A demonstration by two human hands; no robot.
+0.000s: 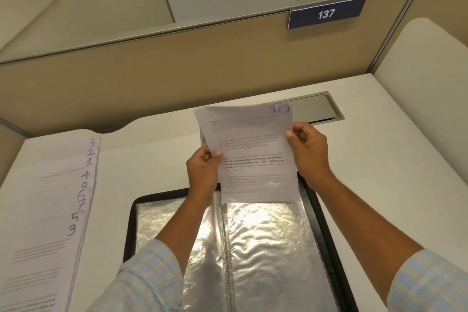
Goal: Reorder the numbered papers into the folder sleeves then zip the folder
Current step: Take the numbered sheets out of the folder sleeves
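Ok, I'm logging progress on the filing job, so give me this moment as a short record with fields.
held sheet: printed page, raised, corner number blurred
left hand: pinches its left edge
right hand: pinches its right edge
folder: open on the desk, clear sleeves showing
loose papers: fanned at left, numbers out of order

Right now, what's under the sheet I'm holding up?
The open folder lies below the sheet, and a metal desk hatch behind it; the parts it covers are hidden.
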